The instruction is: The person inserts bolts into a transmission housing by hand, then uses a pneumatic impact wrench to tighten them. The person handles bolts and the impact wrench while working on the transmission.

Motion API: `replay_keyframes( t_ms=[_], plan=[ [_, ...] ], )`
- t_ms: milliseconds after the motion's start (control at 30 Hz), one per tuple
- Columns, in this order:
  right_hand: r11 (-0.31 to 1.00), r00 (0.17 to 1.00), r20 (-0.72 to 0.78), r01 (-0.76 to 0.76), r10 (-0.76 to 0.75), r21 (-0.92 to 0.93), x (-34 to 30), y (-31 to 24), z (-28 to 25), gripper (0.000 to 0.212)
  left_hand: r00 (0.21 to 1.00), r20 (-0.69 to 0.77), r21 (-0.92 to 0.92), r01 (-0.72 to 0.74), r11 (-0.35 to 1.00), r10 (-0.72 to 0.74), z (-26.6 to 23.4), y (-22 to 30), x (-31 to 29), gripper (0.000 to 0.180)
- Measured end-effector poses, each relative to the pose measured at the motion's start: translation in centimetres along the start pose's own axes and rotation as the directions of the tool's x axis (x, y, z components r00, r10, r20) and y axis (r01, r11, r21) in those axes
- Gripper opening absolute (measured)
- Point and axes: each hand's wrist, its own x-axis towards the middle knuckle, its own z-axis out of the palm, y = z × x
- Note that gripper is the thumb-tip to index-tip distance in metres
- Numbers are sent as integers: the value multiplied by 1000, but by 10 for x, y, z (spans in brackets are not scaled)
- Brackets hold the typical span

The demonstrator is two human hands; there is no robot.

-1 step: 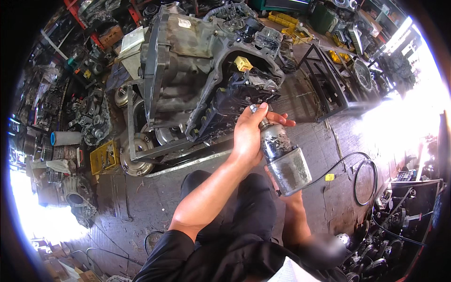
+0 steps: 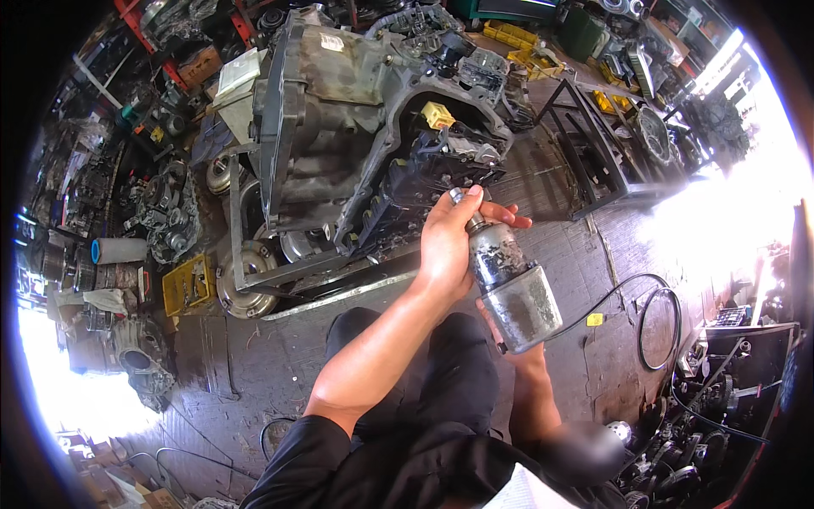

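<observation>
Metal parts (image 2: 187, 284) in yellow bin (image 2: 195, 304); power tool (image 2: 519, 307) in both hands (image 2: 446, 229)

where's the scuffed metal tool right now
In the head view, the scuffed metal tool is right of centre, below the large grey housing, held in the left hand and right hand.

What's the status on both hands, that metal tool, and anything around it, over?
Left hand gripping grey-and-black tool near its narrow end. Right hand under its wide end, mostly hidden. Metal casing ahead; dark cord looped on floor, right.
</observation>
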Motion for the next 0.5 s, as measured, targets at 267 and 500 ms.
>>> replay_keyframes(
  t_ms=[267, 500],
  plan=[
    [982, 992, -16, 121, -124, -144, 9, 3, 6, 26, 999, -32, 16, 8, 1000, -7, -3, 4, 5, 21],
    [980, 988, -38, 141, -148, -138, 11, 9, 8, 25, 997, -83, 3, 3, 1000, -3, -3, 4, 3, 21]
  ],
)
